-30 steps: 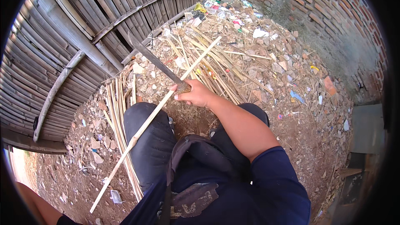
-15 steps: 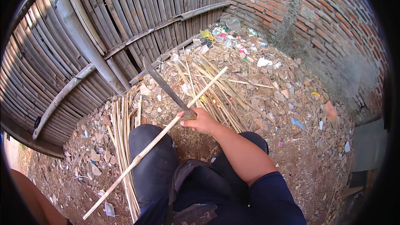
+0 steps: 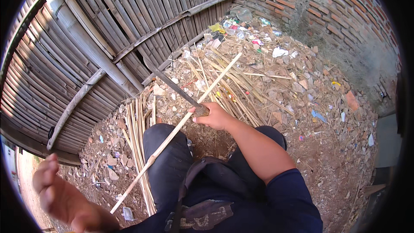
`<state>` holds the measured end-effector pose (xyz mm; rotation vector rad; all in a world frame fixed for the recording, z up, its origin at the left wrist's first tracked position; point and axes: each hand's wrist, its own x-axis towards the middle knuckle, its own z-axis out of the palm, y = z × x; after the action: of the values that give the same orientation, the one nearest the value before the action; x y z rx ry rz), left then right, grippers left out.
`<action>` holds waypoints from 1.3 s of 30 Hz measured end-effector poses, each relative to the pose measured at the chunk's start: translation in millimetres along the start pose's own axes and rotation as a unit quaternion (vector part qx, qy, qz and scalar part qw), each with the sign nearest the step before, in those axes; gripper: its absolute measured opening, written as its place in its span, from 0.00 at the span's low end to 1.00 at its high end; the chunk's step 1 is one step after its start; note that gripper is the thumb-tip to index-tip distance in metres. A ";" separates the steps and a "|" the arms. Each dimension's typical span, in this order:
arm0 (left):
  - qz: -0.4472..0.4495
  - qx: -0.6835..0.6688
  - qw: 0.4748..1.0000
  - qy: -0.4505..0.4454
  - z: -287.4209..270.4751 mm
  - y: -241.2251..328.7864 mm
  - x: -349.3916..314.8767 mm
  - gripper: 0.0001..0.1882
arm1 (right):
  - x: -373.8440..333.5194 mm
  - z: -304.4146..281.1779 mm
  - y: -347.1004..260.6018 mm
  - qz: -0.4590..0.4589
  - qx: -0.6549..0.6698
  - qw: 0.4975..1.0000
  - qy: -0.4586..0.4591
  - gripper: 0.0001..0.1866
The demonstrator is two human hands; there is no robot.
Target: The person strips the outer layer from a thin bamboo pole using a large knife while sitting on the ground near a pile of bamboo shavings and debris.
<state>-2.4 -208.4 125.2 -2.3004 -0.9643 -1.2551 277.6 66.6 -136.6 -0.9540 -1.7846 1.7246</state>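
My right hand (image 3: 216,115) is closed round the handle of a machete (image 3: 173,85), whose dark blade points up and left toward the fence. A long, pale bamboo strip (image 3: 166,142) crosses the machete at the handle, against my right fingers. It slants from the upper right, across my left thigh, to the lower left. At the lower left my left hand (image 3: 60,194) is raised beside the strip's lower end, apart from it, fingers extended and holding nothing. More split bamboo strips (image 3: 137,142) lie beside my left leg, and another loose pile of bamboo strips (image 3: 233,90) lies ahead.
A bamboo fence (image 3: 142,13) rises on the left and a brick wall (image 3: 332,13) on the right. Scattered rubbish (image 3: 246,30) lies in the corner between them. Stones, brick pieces and litter cover the ground (image 3: 319,168).
My left hand has come into view at the lower left, where only the arm showed before. The view has shifted slightly; my right hand keeps the machete and strip crossed.
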 end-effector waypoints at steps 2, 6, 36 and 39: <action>-0.350 0.093 0.922 -0.139 65.5 -10.0 -73.2 0.43 | 0.8 -3.4 1.6 -0.020 -0.030 0.999 0.017 0.20; -0.481 0.098 0.818 -0.299 104.2 -10.3 -203.4 0.38 | -6.8 -1.7 -15.6 0.000 -0.103 0.995 0.004 0.21; -0.554 0.082 0.769 -0.307 124.2 -6.7 -231.8 0.21 | 4.4 -16.8 -16.2 -0.015 -0.485 0.863 0.141 0.11; -0.565 0.094 0.755 -0.320 114.5 -1.8 -233.3 0.20 | -7.1 9.1 -35.9 -0.013 -0.532 0.843 0.076 0.12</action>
<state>-22.9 -233.2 -132.7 -1.9020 -2.8310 -0.4914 269.8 56.6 -101.1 -1.3808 -2.6153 0.4644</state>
